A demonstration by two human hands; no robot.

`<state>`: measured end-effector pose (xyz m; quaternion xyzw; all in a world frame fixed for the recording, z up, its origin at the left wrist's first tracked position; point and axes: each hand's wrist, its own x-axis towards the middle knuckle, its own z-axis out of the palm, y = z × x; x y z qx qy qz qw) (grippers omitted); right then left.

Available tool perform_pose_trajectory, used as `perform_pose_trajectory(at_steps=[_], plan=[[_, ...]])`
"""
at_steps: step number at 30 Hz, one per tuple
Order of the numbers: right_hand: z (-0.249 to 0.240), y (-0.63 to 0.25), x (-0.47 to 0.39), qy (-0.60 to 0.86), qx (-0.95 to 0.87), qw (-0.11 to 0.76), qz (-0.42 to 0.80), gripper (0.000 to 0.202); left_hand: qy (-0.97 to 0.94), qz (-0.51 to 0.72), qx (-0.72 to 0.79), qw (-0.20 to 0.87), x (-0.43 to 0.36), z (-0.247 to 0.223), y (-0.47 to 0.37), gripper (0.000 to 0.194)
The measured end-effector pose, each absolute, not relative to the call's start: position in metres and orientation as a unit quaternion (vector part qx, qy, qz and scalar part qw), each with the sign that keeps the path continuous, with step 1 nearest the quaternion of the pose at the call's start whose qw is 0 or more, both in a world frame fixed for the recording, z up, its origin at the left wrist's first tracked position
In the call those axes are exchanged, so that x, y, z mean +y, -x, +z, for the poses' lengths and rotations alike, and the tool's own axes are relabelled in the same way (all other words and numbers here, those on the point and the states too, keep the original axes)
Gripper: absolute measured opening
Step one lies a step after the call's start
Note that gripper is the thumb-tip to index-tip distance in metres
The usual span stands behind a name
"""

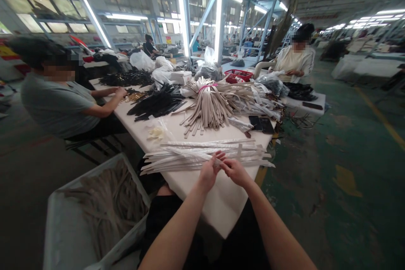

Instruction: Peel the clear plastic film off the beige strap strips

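Several long whitish strips [177, 163] lie side by side across the near part of the table. Over them my two hands meet at the end of one pale strip [198, 156], which runs off to the left. My left hand [209, 172] is closed around this strip near its end, palm turned partly up. The fingertips of my right hand [236, 171] pinch at the same end, touching the left fingers. Fine detail between the fingertips is too small to make out. Just beyond lies a large beige bundle of strips [210, 105], tied with a pink band.
A white bin [52, 219] with greyish strips stands at the lower left. Black strips [158, 101], a red basket [238, 76] and dark phones [261, 123] are on the table [218, 211]. One person [60, 101] works at left, another [294, 61] at right.
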<state>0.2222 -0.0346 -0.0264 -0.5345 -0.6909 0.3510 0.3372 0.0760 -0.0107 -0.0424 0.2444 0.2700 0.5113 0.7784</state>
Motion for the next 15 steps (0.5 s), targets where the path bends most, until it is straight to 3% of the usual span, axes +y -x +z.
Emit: perform_pose_trajectory(at_steps=[4, 8, 15], plan=[[-0.026, -0.248, -0.038, 0.542, -0.692, 0.320, 0.353, 0.034, -0.144, 0.607, 0.305, 0.720, 0.040, -0.024, -0.009, 0.019], [-0.024, -0.263, -0.039, 0.543, -0.694, 0.317, 0.350, 0.030, -0.104, 0.653, 0.346, 0.666, 0.086, -0.005, 0.056, 0.027], [-0.021, -0.208, -0.025, 0.529, -0.697, 0.322, 0.361, 0.023, -0.160, 0.503, 0.309, 0.791, 0.041, -0.015, -0.011, 0.013]])
